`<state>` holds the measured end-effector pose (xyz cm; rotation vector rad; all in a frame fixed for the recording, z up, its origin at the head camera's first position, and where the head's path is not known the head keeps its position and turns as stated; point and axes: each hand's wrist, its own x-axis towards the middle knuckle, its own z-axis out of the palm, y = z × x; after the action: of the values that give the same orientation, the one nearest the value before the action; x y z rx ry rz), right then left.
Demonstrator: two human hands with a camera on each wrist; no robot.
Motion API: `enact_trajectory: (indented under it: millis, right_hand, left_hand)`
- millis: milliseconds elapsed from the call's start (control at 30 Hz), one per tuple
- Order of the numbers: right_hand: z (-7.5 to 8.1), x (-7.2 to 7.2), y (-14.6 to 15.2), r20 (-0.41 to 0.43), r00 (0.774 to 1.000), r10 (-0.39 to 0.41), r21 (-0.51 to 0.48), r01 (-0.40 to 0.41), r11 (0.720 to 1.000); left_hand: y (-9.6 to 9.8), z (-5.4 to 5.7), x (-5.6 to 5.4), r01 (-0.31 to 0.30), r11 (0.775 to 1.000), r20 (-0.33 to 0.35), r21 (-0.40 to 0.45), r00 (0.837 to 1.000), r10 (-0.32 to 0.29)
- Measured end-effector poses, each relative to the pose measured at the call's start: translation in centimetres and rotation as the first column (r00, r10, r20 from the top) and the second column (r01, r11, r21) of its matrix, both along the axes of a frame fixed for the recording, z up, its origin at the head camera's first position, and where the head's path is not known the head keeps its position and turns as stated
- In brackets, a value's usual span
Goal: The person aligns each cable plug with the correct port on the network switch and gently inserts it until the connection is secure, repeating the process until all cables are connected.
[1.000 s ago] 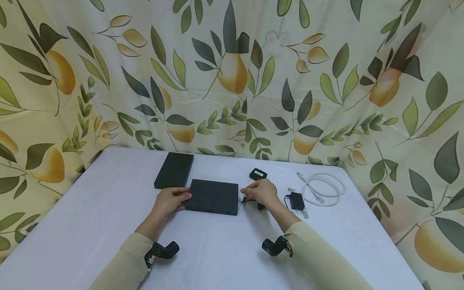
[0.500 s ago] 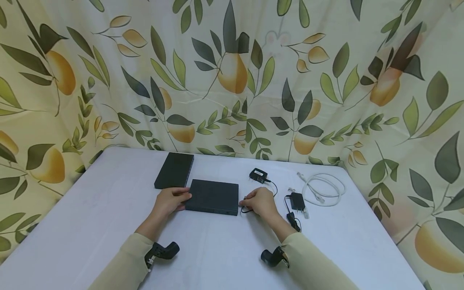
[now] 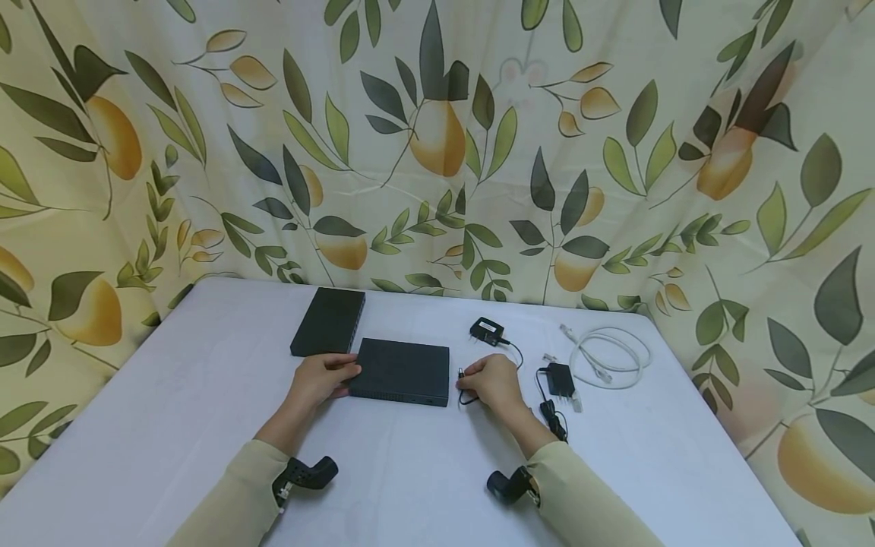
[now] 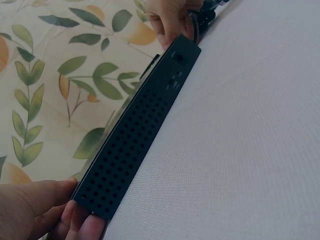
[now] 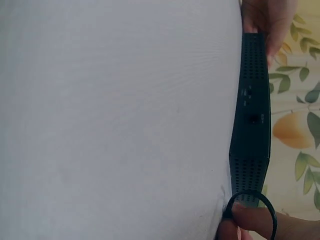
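A flat black box (image 3: pixel 403 372) with perforated sides, like a network switch, lies in the middle of the table. My left hand (image 3: pixel 316 384) grips its left end, thumb near the top edge and fingers under it, as the left wrist view shows. Beside the box's right end, my right hand (image 3: pixel 494 380) pinches a black power cord near its plug (image 3: pixel 460 373), which points away from me. The cord loops below the fingers in the right wrist view. A small dark socket (image 4: pixel 179 58) shows on the box's near side.
A second black box (image 3: pixel 328 321) lies behind on the left. One black power adapter (image 3: pixel 488 330) lies behind my right hand, another adapter (image 3: pixel 561 380) to its right. A bundled black cord (image 3: pixel 552 420) is by my right forearm. Farther right lies a coiled white network cable (image 3: pixel 615 353).
The bundled cord, formerly under my right hand, now lies right of my forearm. My right hand has turned the plug upward and drawn slightly off the box's end. My left hand stays put.
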<state>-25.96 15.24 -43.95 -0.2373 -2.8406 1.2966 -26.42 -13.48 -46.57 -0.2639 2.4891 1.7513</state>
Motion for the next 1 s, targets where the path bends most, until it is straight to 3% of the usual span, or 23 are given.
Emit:
enact_trajectory:
  millis: [300, 533, 1000]
  right_hand:
    - [0.4, 0.2, -0.2, 0.048, 0.999, -0.003, -0.003, 0.003, 1.0]
    - [0.8, 0.9, -0.3, 0.106, 0.994, 0.016, -0.045, -0.011, 0.999]
    - [1.1, 2.7, -0.1, 0.139, 0.988, 0.062, -0.087, -0.05, 0.995]
  left_hand:
    - [0.0, 0.0, 0.1, -0.003, 1.0, 0.002, -0.002, 1.0, 0.003]
    - [0.1, 0.0, 0.1, -0.006, 1.0, -0.001, 0.0, 1.0, 0.006]
    - [0.2, 0.2, 0.2, -0.009, 1.0, 0.004, 0.005, 1.0, 0.009]
